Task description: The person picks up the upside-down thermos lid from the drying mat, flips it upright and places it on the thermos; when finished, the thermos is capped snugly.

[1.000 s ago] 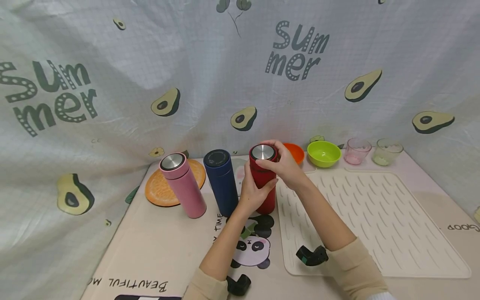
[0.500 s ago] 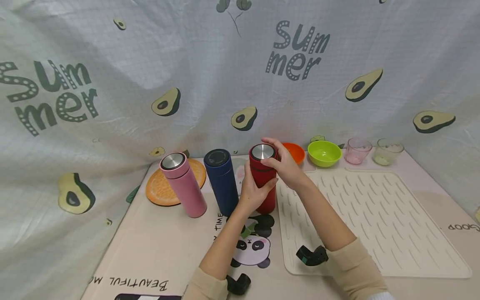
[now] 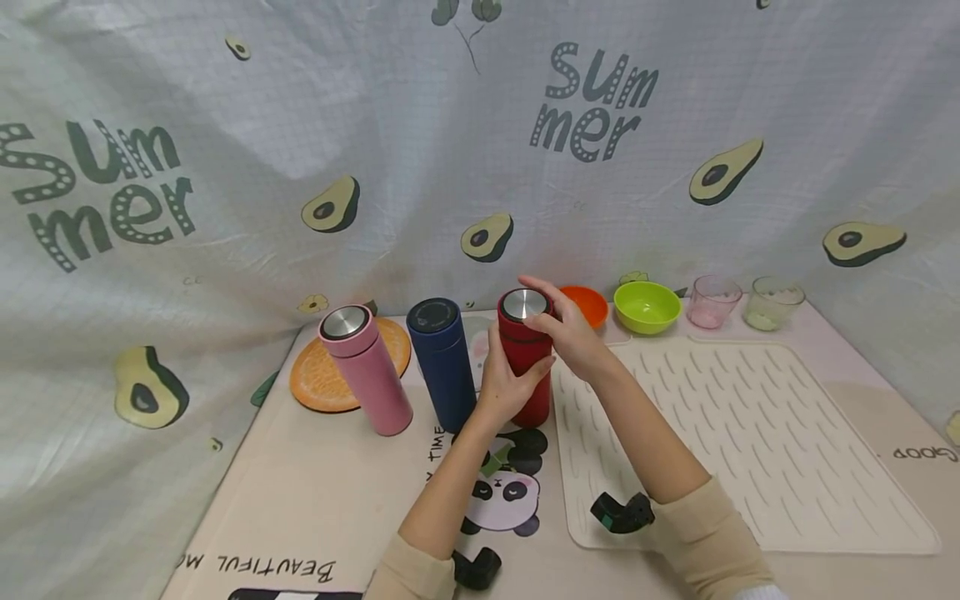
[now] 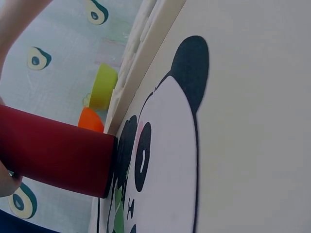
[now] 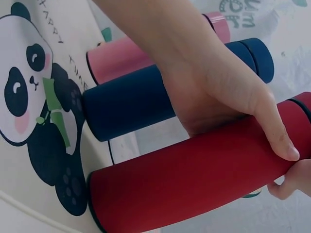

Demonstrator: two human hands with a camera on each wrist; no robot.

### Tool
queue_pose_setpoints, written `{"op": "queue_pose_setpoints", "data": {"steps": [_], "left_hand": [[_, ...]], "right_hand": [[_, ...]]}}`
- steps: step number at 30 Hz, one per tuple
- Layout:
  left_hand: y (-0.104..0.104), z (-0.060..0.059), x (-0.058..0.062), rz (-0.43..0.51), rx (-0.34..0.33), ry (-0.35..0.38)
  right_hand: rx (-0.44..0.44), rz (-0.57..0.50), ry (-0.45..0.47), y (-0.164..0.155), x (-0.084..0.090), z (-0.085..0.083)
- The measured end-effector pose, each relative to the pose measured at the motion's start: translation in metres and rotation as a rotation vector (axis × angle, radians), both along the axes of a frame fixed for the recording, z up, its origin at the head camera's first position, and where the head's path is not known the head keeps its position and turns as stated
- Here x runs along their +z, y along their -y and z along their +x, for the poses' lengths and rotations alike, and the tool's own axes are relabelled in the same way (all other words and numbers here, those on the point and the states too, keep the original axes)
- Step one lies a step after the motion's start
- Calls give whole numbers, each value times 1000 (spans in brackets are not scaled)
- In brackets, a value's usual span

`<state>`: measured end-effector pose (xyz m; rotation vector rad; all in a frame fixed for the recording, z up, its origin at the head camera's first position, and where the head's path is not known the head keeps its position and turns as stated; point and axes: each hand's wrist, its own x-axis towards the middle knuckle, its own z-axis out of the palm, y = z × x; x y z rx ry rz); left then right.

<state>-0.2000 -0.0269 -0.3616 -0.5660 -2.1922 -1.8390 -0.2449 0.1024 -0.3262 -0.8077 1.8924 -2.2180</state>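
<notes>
Left hand (image 3: pixel 504 385) wraps red bottle (image 3: pixel 527 367); right fingers (image 3: pixel 542 327) pinch lid (image 3: pixel 524 304) — I'd keep bottle upright on desk (image 3: pixel 315 492), twisting lid squarely.

Both forearms are being extended forward, sleeves at the elbows. The left hand (image 3: pixel 504 385) is being curled in a wrapping grip, thumb up. The right hand (image 3: pixel 572 332) is being held higher, fingers bent in a pinch.

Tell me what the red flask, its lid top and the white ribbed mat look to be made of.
Red flask: probably metal under a matte coating; no glare in any view.
Lid top: brushed steel, by its silvery sheen.
White ribbed mat: likely silicone or soft plastic; moulded ridges, dull finish.
</notes>
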Motion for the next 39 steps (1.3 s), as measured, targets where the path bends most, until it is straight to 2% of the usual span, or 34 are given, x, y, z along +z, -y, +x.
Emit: {"op": "queue_pose_setpoints", "data": {"steps": [5, 13, 20, 26, 32, 34, 39], "left_hand": [[0, 0, 0, -10, -4, -4], [1, -1, 0, 1, -23, -12], [0, -1, 0, -11, -23, -36], [0, 1, 1, -12, -2, -34], [0, 2, 1, -30, 15, -42], [0, 2, 1, -31, 14, -45], [-1, 2, 0, -13, 16, -37]], "right_hand": [[-18, -22, 13, 0, 1, 1], [-1, 58, -24, -2, 2, 2], [-171, 103, -23, 5, 1, 4], [-81, 103, -8, 2, 2, 4], [-184, 117, -26, 7, 0, 5], [-193, 132, -40, 7, 0, 6], [-102, 101, -49, 3, -1, 5]]}}
